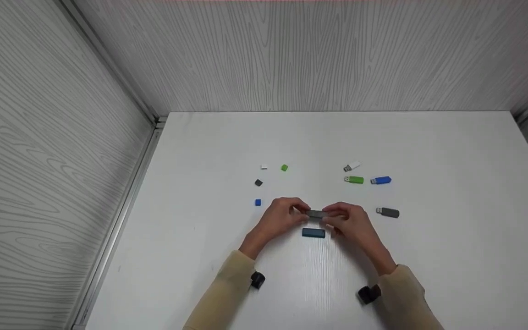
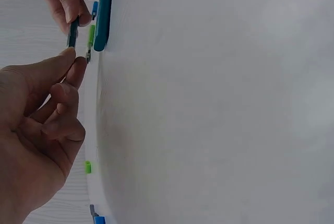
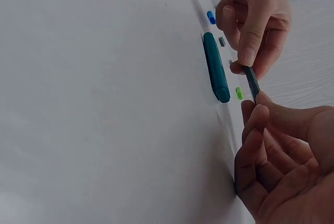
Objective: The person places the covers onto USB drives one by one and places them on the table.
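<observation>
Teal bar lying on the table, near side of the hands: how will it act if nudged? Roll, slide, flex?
The teal bar is probably stiff; its long edges look straight. It likely won't roll, since it shows a broad, flat-looking top. A push may well slide it, as the table looks smooth and glossy.

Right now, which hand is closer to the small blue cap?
Left. The left hand is just to the right of the blue cap; the right hand is farther right, beyond the left hand.
</observation>
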Demonstrator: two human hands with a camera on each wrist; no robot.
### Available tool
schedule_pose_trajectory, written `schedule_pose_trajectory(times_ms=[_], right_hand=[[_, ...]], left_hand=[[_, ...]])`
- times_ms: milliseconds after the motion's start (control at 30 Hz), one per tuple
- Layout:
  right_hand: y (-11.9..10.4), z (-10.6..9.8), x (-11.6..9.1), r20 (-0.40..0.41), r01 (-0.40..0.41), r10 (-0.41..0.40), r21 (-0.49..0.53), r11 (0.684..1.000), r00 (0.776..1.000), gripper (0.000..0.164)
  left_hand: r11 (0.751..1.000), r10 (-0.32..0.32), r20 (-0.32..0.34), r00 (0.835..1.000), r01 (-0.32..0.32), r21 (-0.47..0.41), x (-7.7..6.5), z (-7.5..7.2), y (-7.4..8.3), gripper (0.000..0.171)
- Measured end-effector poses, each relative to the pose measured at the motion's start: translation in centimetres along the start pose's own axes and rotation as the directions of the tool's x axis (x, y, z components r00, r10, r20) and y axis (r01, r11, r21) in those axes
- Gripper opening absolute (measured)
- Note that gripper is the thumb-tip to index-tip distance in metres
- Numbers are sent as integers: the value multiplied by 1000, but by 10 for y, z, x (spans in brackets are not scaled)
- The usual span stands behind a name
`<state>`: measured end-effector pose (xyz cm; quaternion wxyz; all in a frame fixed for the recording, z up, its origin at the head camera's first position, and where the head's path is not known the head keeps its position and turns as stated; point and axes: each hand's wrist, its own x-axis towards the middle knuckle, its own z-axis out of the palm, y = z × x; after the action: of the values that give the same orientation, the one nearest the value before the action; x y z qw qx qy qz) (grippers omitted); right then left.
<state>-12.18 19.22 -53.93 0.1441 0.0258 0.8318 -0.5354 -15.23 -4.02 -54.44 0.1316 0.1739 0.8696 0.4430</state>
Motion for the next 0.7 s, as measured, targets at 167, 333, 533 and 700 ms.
schedule_pose_trajectory(times_ms=[167,333,533,700], right_hand=[[0,1,1,-1,-8,8,-19,1000,1000,29],[0,4,1,2,13,-13,-65,998,1000,26],[-1,5,0,-16,36,-38,-142,989,999,24],[-2,7,0,-22,16,-20,-179,984,1000,23]], left_hand=[[1000,-6,-13,1000,6,25,1,3,0,22],[998,-8,-1,1000,8,59,-1,2,2,23],[993,13,-2,1000,-13,114,-4,0,3,23],[990,1,-7,1000,0,142,-5,2,3,21]])
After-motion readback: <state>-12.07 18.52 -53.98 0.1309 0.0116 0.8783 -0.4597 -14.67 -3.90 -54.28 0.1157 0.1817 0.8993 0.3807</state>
